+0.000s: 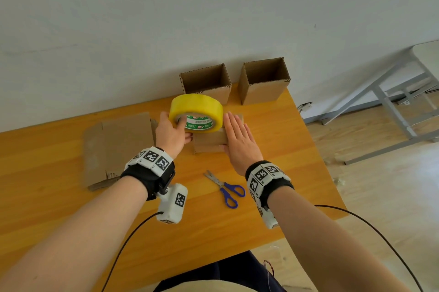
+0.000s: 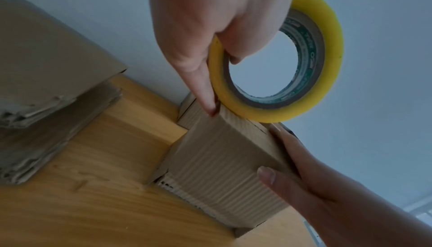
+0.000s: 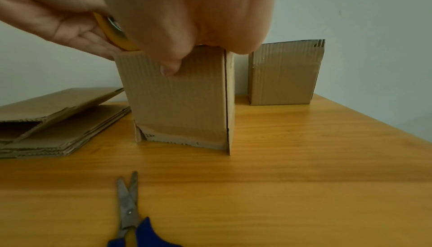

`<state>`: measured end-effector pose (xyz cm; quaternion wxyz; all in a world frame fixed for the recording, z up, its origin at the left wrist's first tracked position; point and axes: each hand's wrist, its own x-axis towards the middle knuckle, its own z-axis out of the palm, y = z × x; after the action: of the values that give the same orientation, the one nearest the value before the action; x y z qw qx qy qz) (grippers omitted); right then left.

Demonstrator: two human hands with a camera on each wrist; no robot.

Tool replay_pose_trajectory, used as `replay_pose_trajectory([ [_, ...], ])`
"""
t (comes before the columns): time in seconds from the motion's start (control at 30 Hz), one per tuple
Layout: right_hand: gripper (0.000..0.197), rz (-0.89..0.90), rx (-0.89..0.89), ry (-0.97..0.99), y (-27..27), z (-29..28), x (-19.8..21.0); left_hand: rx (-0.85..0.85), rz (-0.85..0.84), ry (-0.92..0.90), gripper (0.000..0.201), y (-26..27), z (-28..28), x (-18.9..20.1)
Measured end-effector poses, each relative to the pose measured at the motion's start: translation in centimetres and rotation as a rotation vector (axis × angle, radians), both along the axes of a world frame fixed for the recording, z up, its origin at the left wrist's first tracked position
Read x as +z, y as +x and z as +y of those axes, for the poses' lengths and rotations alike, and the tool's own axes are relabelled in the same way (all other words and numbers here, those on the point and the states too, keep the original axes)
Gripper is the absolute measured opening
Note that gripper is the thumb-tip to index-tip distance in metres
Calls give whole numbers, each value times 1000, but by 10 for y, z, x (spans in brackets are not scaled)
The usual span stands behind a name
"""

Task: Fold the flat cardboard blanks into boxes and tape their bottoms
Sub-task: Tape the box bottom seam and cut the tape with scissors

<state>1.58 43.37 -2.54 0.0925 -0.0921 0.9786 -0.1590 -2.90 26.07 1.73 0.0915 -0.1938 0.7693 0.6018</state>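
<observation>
Taping the upturned box (image 1: 209, 140) bottom: left hand (image 1: 172, 135) grips the yellow tape roll (image 1: 196, 111), right hand (image 1: 238, 139) lies flat steadying; next, probably draw tape across the seam.

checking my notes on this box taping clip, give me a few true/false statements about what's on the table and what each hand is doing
1. The left hand grips the yellow tape roll. True.
2. The right hand holds the scissors. False: it lies flat on the upturned box; the scissors lie untouched on the table.
3. Two open boxes stand by the wall. True.
4. The flat blanks lie right of the scissors. False: they lie left.
</observation>
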Motion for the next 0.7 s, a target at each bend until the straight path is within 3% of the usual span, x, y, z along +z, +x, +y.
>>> replay_pose_trajectory([
  [0.17, 69, -1, 22, 33, -1, 0, -1, 22, 34, 69, 18, -1, -9, 0],
  [0.47, 73, 9, 6, 89, -4, -6, 3, 80, 81, 8, 18, -6, -43, -4],
  [0.7, 118, -23, 105, 164, -31, -24, 17, 69, 49, 55, 18, -6, -47, -4],
])
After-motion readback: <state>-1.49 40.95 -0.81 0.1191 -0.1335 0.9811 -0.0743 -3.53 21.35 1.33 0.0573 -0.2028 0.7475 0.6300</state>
